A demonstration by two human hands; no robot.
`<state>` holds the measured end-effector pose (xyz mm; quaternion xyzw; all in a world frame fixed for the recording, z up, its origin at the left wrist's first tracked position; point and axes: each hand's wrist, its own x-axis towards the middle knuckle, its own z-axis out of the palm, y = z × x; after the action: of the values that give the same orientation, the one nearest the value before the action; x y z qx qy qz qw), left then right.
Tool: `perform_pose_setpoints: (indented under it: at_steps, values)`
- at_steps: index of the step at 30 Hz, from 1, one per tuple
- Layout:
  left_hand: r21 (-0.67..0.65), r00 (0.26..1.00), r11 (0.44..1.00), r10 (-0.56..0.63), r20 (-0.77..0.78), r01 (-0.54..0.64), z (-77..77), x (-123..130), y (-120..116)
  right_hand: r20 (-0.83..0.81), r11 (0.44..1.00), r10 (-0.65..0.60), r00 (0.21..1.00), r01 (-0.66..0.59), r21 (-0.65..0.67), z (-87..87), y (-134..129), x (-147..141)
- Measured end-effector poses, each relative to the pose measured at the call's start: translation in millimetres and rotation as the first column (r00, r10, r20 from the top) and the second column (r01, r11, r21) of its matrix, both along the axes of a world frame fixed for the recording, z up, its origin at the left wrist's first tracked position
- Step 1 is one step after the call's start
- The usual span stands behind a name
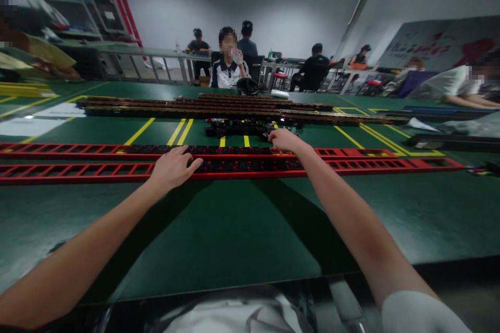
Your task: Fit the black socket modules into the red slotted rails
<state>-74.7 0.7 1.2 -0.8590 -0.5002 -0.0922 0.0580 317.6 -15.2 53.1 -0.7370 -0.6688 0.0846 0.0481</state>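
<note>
Two long red slotted frames (422, 163) lie side by side across the table, with small black square pieces (242, 166) set in the slots of their middle stretch. My left hand (172, 168) rests over both frames at the left end of the black pieces, thumb and fingers apart, holding nothing I can see. Beyond the frames lies a row of small black parts (222, 128). At the right end of that row my right hand (288, 141) reaches down with its fingers curled together. What sits between those fingertips is too small to make out.
Long dark brown strips (164, 107) are stacked behind the black parts. White sheets (35, 124) lie at the left, a dark bar (449, 140) at the right. Yellow lines mark the green table (234, 229). A person (229, 70) sits opposite; others work farther off.
</note>
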Motion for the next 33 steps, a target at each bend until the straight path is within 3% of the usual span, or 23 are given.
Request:
perform_pose_setpoints:
  at_steps: [2, 4, 7, 11, 17, 23, 29, 33]
  values:
    - [0.001, 1.000, 1.000, -0.001, 0.000, 0.001, -1.2, 1, -1, 0.014, 0.982, -0.134, 0.991, 0.131, 0.138, -3.8, 1, 18]
    - [0.004, 1.000, 1.000, -0.002, -0.004, 0.002, -1.2, 1, -1, 0.042, 0.956, -0.197, 0.979, 0.183, 0.229, -12.6, 0, 36]
    - [0.005, 1.000, 1.000, -0.010, -0.022, 0.010, -0.8, 1, -2, 0.096, 0.957, -0.193, 0.976, 0.165, 0.240, -29.5, -2, 54]
    - [0.019, 1.000, 1.000, -0.011, -0.029, 0.012, -1.9, 1, -2, 0.152, 0.956, -0.209, 0.966, 0.169, 0.242, -41.5, -4, 54]
    - [0.007, 0.999, 1.000, -0.016, -0.035, 0.016, -2.1, 2, -2, 0.151, 0.961, 0.001, 0.989, -0.042, 0.273, -41.9, 2, 37]
    - [-0.002, 0.999, 1.000, 0.001, -0.033, -0.001, -1.7, 2, -4, 0.194, 0.955, -0.006, 0.981, -0.052, 0.291, -44.0, 3, 38]
    - [0.000, 1.000, 1.000, 0.001, -0.024, -0.001, -3.8, 3, -4, 0.114, 0.941, 0.151, 0.982, -0.178, 0.290, -48.0, 7, 41]
    - [0.009, 1.000, 1.000, -0.003, -0.014, 0.003, -5.1, 2, -3, 0.073, 0.944, 0.166, 0.983, -0.180, 0.277, -52.0, 9, 41]
